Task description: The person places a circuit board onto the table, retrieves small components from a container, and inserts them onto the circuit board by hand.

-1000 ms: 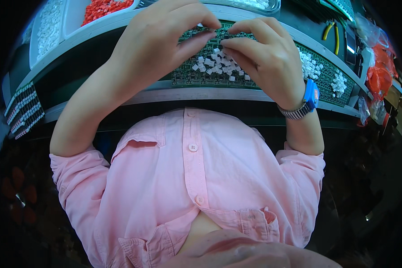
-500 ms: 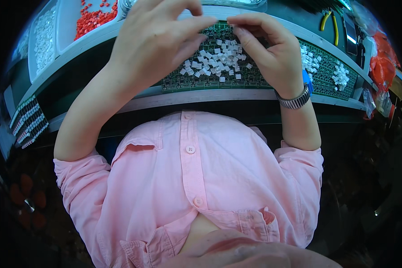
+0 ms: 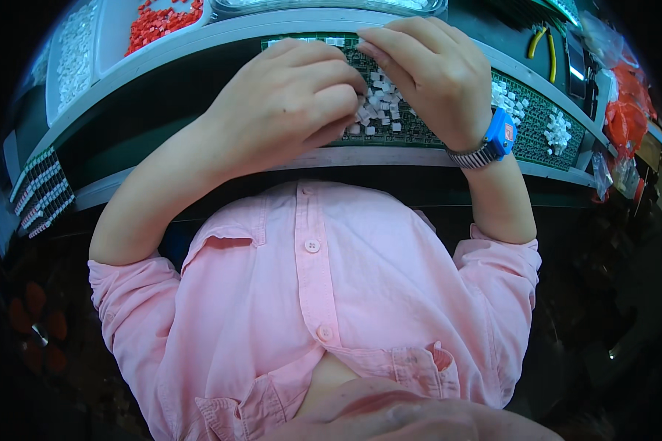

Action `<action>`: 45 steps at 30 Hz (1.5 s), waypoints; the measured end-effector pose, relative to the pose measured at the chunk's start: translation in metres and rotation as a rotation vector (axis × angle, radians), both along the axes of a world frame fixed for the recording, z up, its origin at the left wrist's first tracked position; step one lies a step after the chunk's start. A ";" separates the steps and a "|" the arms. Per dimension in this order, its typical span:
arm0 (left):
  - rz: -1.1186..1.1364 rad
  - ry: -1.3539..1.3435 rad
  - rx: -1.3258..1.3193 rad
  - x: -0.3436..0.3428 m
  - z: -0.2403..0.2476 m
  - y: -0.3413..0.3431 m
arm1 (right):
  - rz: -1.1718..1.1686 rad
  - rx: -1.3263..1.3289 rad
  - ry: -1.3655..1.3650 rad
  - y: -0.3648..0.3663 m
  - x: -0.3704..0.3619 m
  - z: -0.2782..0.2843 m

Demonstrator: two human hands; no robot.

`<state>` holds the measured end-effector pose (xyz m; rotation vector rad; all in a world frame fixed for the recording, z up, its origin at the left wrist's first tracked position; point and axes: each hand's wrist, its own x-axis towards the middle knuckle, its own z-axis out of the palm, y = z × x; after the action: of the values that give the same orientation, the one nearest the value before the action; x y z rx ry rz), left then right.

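Working over a green circuit board (image 3: 537, 125) on the bench (image 3: 198, 66), both hands meet above a loose heap of small white parts (image 3: 379, 106). Some groups of white parts already sit on the board at the right (image 3: 557, 132), while the heap in the middle is not yet sorted, so I judge much work is left. The left hand (image 3: 287, 103) is curled, its fingers bent toward the heap; whether they pinch a part I cannot tell. The right hand (image 3: 434, 70) arches over the board, fingers pressed together, grasp also unclear. A blue wristwatch (image 3: 499, 136) is on the right wrist.
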<state>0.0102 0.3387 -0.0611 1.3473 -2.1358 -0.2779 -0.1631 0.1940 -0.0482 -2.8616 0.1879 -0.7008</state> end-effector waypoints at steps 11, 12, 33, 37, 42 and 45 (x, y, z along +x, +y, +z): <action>-0.060 0.002 -0.028 -0.012 0.000 0.001 | -0.020 0.572 -0.042 -0.008 -0.022 -0.001; -0.061 -0.024 -0.030 -0.011 0.001 0.002 | -0.045 0.573 -0.023 -0.006 -0.025 -0.001; 0.082 0.541 0.221 0.013 0.018 0.035 | 0.128 0.216 0.014 -0.012 0.009 0.002; 0.113 0.594 0.285 0.018 0.020 0.039 | 0.163 0.172 0.042 -0.014 0.011 0.007; 0.144 0.601 0.307 0.018 0.019 0.038 | 0.216 0.109 0.105 -0.010 0.010 0.012; 0.151 0.543 0.243 0.020 0.019 0.032 | 0.143 0.206 0.039 -0.003 0.000 0.011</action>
<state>0.0299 0.3710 -0.0421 1.3639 -1.5772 -0.7660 -0.1634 0.1913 -0.0377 -2.6616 0.0556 -0.5627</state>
